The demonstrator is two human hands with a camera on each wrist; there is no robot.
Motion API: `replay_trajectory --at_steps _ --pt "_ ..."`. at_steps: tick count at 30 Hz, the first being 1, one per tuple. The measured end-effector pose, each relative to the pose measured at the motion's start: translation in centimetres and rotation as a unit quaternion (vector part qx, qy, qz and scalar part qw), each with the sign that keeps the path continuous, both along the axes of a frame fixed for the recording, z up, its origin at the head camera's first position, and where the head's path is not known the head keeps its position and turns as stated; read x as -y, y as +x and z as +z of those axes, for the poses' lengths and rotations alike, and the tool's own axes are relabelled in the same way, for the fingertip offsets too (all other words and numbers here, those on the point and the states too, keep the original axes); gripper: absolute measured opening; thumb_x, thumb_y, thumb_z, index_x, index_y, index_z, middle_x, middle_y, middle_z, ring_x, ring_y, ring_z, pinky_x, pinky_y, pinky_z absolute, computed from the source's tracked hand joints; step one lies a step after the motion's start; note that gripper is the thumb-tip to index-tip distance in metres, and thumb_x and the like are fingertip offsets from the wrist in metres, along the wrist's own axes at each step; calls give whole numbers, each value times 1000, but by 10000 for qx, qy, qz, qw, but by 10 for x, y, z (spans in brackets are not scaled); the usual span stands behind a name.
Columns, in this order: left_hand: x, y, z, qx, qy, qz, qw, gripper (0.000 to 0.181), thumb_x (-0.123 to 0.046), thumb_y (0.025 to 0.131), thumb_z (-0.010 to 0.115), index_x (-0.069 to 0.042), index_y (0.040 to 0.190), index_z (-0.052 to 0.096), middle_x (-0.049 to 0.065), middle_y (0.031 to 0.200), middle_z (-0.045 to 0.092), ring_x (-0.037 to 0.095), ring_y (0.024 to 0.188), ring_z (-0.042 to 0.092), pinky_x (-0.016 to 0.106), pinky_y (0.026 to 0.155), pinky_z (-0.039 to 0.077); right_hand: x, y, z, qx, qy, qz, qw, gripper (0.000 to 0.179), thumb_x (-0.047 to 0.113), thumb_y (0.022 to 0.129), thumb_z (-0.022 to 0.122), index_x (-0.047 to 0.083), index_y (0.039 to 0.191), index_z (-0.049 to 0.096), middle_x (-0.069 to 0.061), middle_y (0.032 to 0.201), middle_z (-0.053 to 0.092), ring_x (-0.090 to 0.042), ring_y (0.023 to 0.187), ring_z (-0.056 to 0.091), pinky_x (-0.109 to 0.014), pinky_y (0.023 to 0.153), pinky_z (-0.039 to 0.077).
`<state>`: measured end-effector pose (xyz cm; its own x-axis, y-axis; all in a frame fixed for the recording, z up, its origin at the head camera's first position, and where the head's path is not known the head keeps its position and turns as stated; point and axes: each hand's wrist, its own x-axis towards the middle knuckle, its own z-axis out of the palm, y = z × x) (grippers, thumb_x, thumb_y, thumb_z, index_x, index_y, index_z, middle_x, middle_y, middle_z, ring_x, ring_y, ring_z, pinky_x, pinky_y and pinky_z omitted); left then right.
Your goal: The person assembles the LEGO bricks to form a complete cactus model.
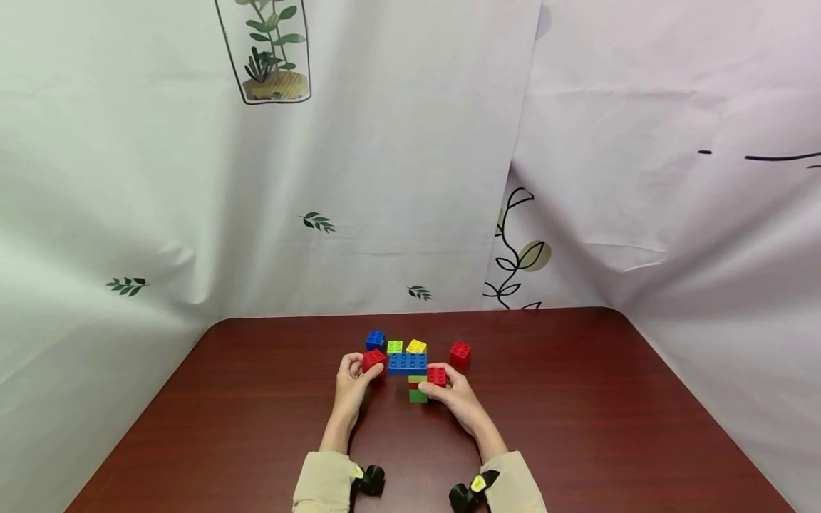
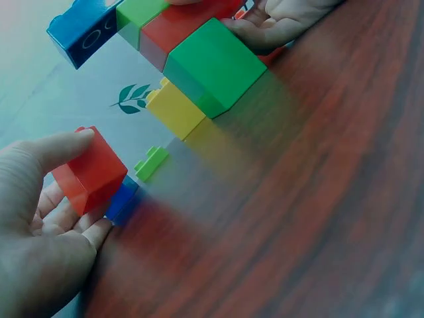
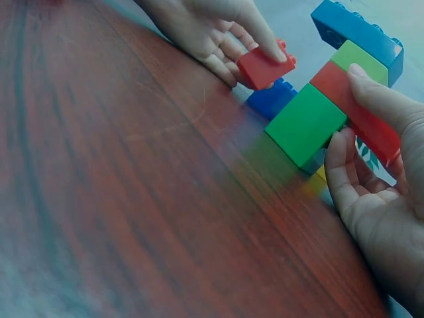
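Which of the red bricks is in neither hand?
The lone red brick on the table beyond the right hand. The left hand pinches another red brick; the right grips the long red brick built into the stack.

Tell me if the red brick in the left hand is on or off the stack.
Off: the left hand holds the red brick apart from the stack; the left wrist view shows a gap.
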<state>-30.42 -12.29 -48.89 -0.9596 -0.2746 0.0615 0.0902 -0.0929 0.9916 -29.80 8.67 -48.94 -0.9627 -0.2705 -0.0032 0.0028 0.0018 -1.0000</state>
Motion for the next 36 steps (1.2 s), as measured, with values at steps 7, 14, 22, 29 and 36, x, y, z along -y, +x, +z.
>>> replay_trajectory --at_steps 7,14,22,29,36 --pt "1 0 2 6 619 45 9981 32 -4 87 69 -3 110 46 -9 88 65 1 78 57 14 73 47 1 -1 -1 -10 17 -5 10000 46 21 91 68 2 129 52 -1 103 63 -12 89 59 -25 80 53" --pt "10 6 15 34 893 -694 9936 43 -6 93 63 2 129 43 -9 101 66 9 87 69 23 81 57 2 -1 -2 1 47 -28 10000 45 22 91 68 3 129 52 -4 108 63 -12 91 59 -25 80 53" --pt "25 15 53 -43 815 -1420 9865 38 0 93 59 -4 128 44 -4 106 64 19 99 69 36 92 56 0 0 0 -1 21 -25 10000 45 20 92 68 2 129 52 -3 105 62 -12 90 58 -25 80 53" --pt "26 20 67 -165 299 -2125 9766 42 1 92 60 -3 131 43 -3 111 63 14 101 68 34 97 53 0 -1 1 -65 14 -41 10000 43 19 92 67 1 128 52 -1 104 63 -12 89 59 -24 79 52" --pt "21 21 67 -98 -236 -1988 9797 51 -8 92 65 1 139 47 13 129 63 9 102 66 24 93 54 1 -1 1 -46 51 -91 9999 43 19 91 69 1 126 53 1 100 63 -12 86 58 -24 77 51"
